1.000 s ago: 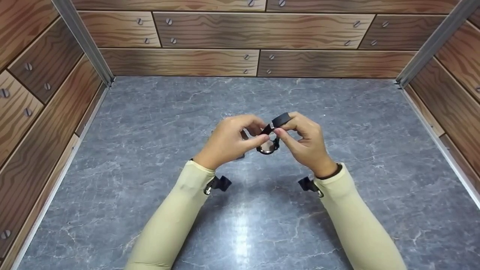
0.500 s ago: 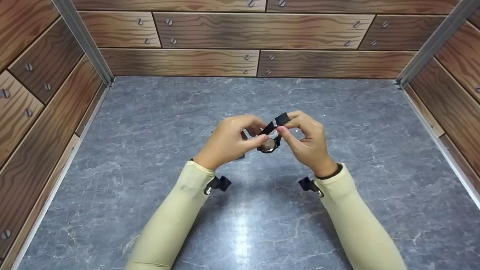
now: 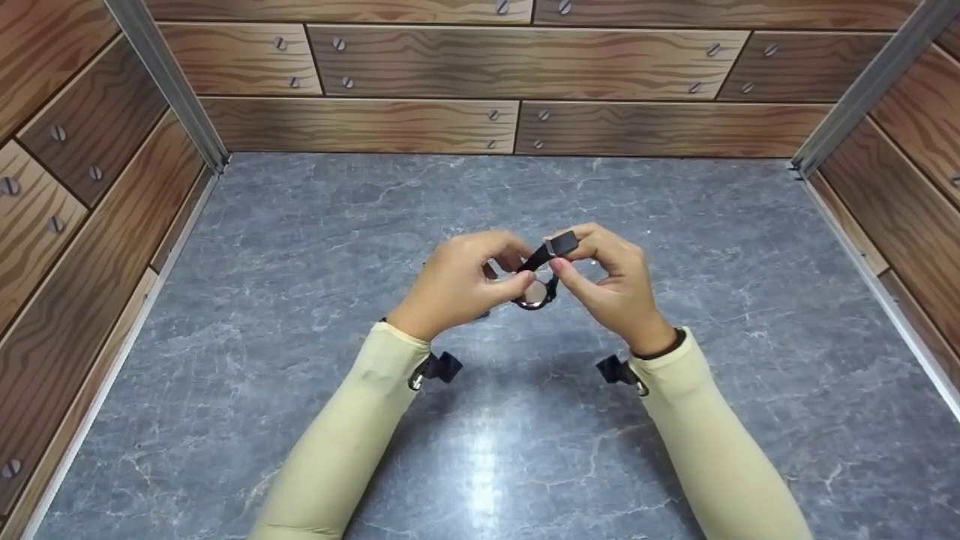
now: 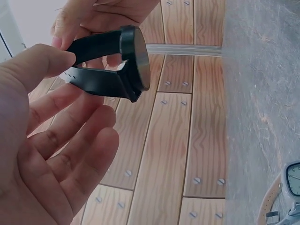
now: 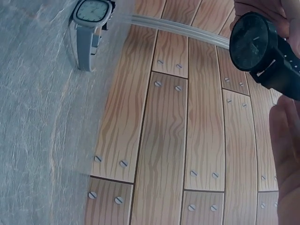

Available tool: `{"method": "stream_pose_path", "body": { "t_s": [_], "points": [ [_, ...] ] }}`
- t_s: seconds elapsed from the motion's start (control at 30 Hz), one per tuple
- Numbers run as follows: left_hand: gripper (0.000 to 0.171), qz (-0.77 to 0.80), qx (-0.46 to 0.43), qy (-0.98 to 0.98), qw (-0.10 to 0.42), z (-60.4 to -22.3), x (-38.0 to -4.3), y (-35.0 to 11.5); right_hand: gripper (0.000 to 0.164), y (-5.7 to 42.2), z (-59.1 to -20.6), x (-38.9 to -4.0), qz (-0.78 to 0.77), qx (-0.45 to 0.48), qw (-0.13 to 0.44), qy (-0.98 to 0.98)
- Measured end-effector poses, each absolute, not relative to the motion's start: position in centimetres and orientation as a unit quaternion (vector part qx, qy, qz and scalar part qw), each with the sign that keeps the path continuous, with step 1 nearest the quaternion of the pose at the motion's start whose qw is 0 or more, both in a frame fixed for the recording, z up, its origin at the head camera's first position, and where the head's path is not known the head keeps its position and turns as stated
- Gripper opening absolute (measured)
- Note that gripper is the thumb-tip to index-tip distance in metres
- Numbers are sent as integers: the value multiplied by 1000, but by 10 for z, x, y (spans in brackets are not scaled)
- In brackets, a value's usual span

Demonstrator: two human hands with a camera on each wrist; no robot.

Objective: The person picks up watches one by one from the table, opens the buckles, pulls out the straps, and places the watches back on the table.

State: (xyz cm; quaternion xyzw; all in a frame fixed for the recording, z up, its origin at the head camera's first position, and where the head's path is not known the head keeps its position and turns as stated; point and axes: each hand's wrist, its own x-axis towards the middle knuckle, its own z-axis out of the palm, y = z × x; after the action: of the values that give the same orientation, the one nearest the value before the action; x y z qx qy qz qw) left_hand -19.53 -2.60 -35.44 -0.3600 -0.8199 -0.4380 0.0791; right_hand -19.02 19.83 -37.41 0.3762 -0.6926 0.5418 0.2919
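Note:
A black wristwatch [image 3: 534, 292] with a round case hangs between my two hands above the table. My left hand [image 3: 465, 281] pinches its strap with the thumb in front; in the left wrist view that thumb [image 4: 47, 63] presses on the band, the other fingers loosely bent below. My right hand [image 3: 611, 281] pinches the strap near its upper end [image 3: 564, 242], thumb against forefinger. The strap is bent into a loop. In the right wrist view the dark dial [image 5: 250, 42] faces the camera, and part of the right hand [image 5: 287, 136] shows at the edge.
In the left wrist view, a squarish watch [image 4: 291, 180] with a pale strap rests on the grey marbled table [image 3: 300, 360]. The right wrist view has a squarish watch [image 5: 93, 14]; I cannot tell whether it is the same one. Wood-patterned walls [image 3: 420, 124] surround the table.
The upper strap end, held in the right hand, has shifted and turned slightly, and the two strap sections now line up more closely. Both hands stay almost where they were.

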Motion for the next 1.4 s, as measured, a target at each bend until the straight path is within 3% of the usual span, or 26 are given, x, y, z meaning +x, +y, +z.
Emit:
{"method": "stream_pose_path", "body": {
  "t_s": [0.23,0.43,0.77,1.4],
  "points": [
    [18,-507,-369,-777,47,-357,-195,-23,16,197,-374,-188,547,388,269,-691],
    [22,-524,-375,-762,66,-357,-194,-22,11,196,-375,-188,541,395,276,-689],
    [19,-502,-374,-775,82,-356,-194,-23,23,196,-375,-189,528,399,285,-693],
    [12,-476,-369,-792,97,-357,-199,-28,23,199,-371,-189,574,374,315,-657]
  ]
}}
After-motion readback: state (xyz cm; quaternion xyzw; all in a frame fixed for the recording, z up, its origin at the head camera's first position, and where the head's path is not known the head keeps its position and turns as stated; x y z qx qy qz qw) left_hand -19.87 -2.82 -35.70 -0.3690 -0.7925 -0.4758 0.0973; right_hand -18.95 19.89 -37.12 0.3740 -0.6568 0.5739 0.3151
